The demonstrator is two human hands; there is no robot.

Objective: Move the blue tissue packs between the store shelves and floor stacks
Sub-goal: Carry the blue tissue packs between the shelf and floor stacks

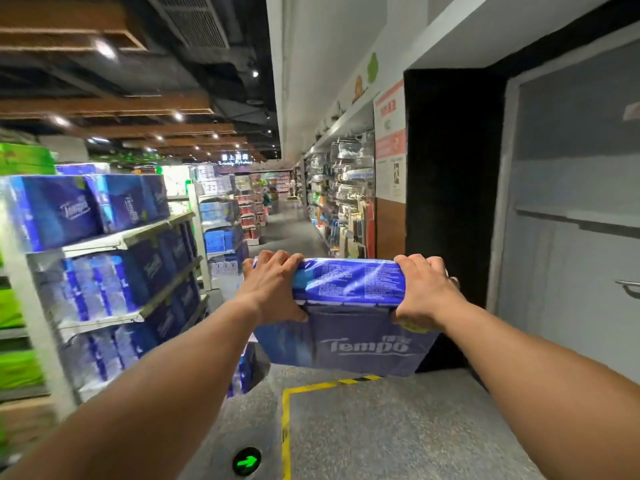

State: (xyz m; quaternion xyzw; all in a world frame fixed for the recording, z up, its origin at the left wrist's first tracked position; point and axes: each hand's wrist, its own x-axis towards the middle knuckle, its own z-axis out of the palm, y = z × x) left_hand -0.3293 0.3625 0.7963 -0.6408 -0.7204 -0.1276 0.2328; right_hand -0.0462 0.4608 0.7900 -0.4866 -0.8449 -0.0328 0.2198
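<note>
Gripping the blue tissue pack [348,306] from both ends, your left hand [270,289] and right hand [424,292] clamp it with fingers curled over its top edge and thumbs underneath. You hold it out at arm's length, off the ground, above the grey floor [398,427] with its yellow line [286,410]. To your left, shelves [131,237] carry more blue packs [55,211]. A grey door [575,202] stands at right.

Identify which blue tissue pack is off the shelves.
The blue tissue pack gripped between left hand and right hand, held in mid-air; the others sit on the shelves.
</note>
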